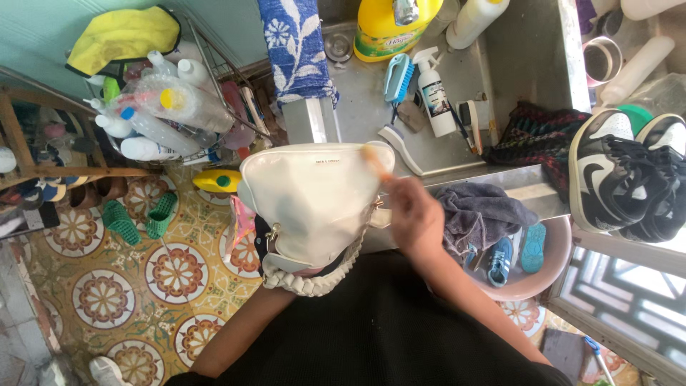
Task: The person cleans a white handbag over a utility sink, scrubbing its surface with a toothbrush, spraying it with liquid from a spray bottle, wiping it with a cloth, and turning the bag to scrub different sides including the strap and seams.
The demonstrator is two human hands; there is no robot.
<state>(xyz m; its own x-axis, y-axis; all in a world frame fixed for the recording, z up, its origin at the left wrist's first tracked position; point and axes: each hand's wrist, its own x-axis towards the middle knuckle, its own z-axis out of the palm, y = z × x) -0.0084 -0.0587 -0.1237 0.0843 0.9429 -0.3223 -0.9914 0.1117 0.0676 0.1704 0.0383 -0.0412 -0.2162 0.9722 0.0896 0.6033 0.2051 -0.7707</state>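
Observation:
A white leather handbag (314, 200) with a braided strap (314, 282) is held up in front of me. My left hand is hidden underneath it; only the forearm shows below the bag. My right hand (414, 218) is closed on a small light-handled brush (376, 163), its tip blurred against the bag's upper right corner.
A steel sink counter (443, 150) carries a spray bottle (436, 93), blue scrub brush (397, 77), white brush and yellow jug (389, 28). Black-and-white sneakers (629, 175) sit at right. A pink basin (550, 268) holds blue shoes and a grey cloth. A bottle rack (164, 107) stands at left.

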